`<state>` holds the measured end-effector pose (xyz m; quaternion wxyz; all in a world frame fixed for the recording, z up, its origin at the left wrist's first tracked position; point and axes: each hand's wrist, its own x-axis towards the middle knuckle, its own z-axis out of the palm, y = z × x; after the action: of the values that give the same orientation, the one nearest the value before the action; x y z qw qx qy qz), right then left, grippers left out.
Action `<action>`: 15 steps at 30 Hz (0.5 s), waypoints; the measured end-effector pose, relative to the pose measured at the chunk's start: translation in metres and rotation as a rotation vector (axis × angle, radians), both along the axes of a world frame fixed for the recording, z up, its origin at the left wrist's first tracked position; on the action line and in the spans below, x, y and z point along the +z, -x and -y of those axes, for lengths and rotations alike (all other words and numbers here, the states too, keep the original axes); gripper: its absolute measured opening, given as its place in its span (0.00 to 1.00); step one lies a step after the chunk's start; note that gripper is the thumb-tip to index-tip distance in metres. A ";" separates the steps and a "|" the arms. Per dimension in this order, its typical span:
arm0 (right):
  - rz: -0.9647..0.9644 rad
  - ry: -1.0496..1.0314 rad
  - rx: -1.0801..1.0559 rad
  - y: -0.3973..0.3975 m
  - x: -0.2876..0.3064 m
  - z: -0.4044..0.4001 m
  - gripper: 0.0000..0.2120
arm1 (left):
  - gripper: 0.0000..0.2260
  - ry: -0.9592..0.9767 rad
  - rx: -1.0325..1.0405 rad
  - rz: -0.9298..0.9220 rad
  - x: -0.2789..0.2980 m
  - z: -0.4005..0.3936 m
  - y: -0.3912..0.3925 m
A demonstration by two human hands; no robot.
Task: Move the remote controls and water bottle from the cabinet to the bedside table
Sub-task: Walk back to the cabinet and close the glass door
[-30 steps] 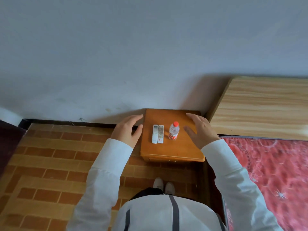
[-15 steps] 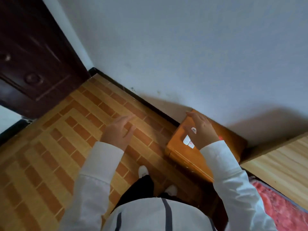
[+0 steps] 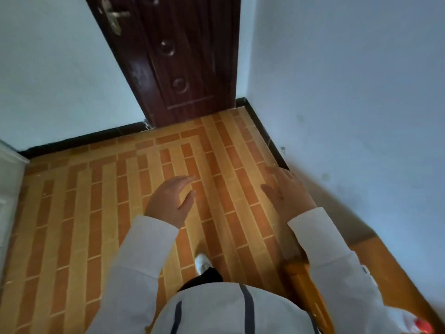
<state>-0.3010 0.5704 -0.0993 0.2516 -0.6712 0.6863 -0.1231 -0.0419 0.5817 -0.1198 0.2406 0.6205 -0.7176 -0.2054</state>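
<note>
The bottle, only its red cap and a bit of clear body showing, stands on the orange wooden table at the lower right corner, behind and below the right hand. Both grips are released and empty: the right hand is spread flat, the left hand loosely curved, both hovering over the brick-patterned floor. Ahead of them stands a dark door; a pale wall runs along the right. Between the arms, one white shoe shows.

Home bedroom; panelled door; bedside table.
</note>
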 end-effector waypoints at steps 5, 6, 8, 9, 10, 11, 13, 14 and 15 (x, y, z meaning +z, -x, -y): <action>0.000 0.049 0.173 -0.080 -0.007 0.073 0.23 | 0.16 0.008 0.170 0.049 0.006 0.033 -0.077; 0.013 0.057 0.196 -0.095 -0.006 0.085 0.23 | 0.16 0.002 0.203 0.068 0.007 0.039 -0.090; 0.042 0.061 0.240 -0.124 -0.006 0.108 0.23 | 0.16 0.003 0.270 0.103 0.010 0.048 -0.116; 0.047 0.057 0.267 -0.137 -0.007 0.119 0.23 | 0.15 0.014 0.301 0.109 0.011 0.052 -0.128; 0.046 0.049 0.296 -0.150 -0.007 0.129 0.23 | 0.15 0.028 0.326 0.109 0.012 0.055 -0.139; 0.047 0.042 0.328 -0.162 -0.008 0.138 0.23 | 0.15 0.039 0.349 0.109 0.013 0.057 -0.150; 0.056 0.033 0.388 -0.185 -0.010 0.155 0.23 | 0.14 0.051 0.405 0.111 0.014 0.061 -0.169; 0.059 0.025 0.413 -0.196 -0.011 0.163 0.23 | 0.14 0.056 0.435 0.105 0.014 0.063 -0.178; 0.061 0.012 0.438 -0.207 -0.012 0.172 0.23 | 0.14 0.064 0.464 0.094 0.014 0.066 -0.186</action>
<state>-0.0940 0.3980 -0.1111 0.2888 -0.8017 0.5155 -0.0899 0.1438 0.5158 -0.1062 0.2674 0.7696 -0.5724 -0.0927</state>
